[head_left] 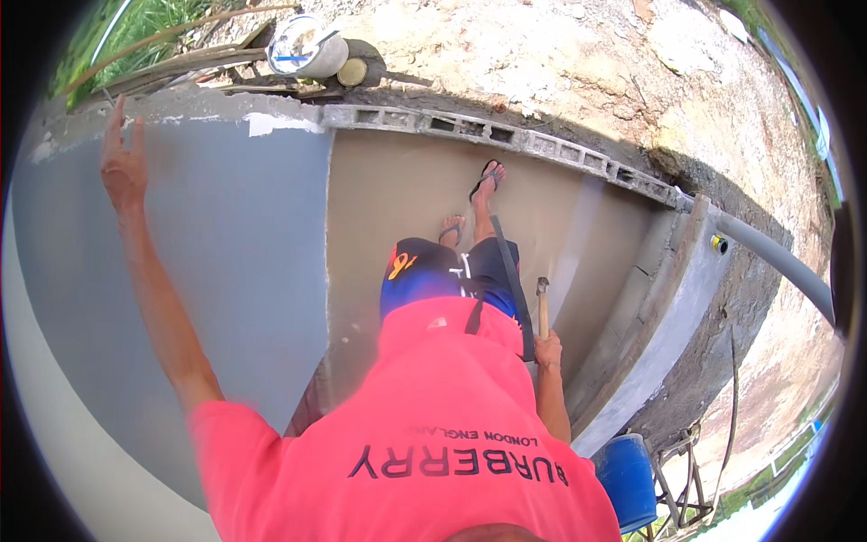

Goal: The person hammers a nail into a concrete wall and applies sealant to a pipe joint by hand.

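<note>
the hammer (543, 312) is in the right grip (547, 350), which is closed around its wooden handle, the head standing out beyond it, near the dark shorts (424, 259). the left grip (125, 167), fingers extended and apart, is raised near the top edge of the grey wall (235, 235), well away from the hammer.

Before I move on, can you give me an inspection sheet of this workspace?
Surface: smooth tan floor underfoot; smooth grey surface at left.
Job's things: wooden-handled hammer, head up in the picture.
Clutter: white bucket beside wood pieces; blue barrel lower right.
Grippers: right hand grips the hammer's handle; left hand raised, fingers extended, contact unclear.
Cables: nothing certain.
Surroundings: hollow-block row, grey pipe, sunlit earth.
</note>
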